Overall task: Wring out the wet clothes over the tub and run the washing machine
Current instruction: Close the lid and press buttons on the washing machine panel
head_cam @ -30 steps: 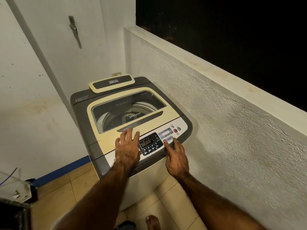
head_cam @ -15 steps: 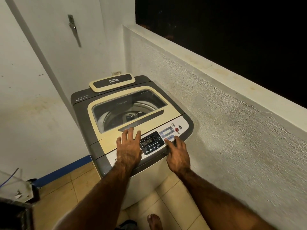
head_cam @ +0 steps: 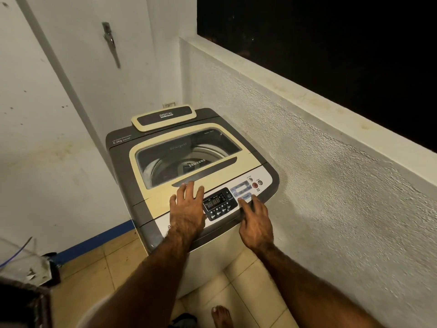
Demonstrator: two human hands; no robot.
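Far left, floor: a clear plastic container (head_cam: 22,261) with a blue cord is seen at the frame edge, beside a dark object that cannot be identified.
Left wall: a white surface (head_cam: 47,138) is shown with a metal latch (head_cam: 111,43) fixed high up and a blue skirting strip (head_cam: 94,240) along its foot.
Floor: beige tiles (head_cam: 113,268) are laid around the machine; a bare foot (head_cam: 221,316) is seen at the bottom edge.
Washing machine: the top-loading washing machine (head_cam: 189,162) is stood in the corner, between the left wall and the rough wall. Its cream lid (head_cam: 163,192) is shut, and the drum is seen through the lid's window.
Left hand: the left hand (head_cam: 186,211) is laid flat, palm down, on the front of the lid, just left of the display. The fingers are spread and nothing is gripped.
Control panel: a dark display (head_cam: 218,203) showing digits is set in the middle of the control panel (head_cam: 264,176), with pale buttons and a red button (head_cam: 254,185) to its right.
Right hand: the right hand (head_cam: 256,221) is held loosely open at the panel's front edge. Its index finger is stretched onto a pale blue button (head_cam: 246,196); nothing is held.
Right side: a rough plastered wall (head_cam: 331,185) is topped by a ledge (head_cam: 307,86), with darkness beyond.
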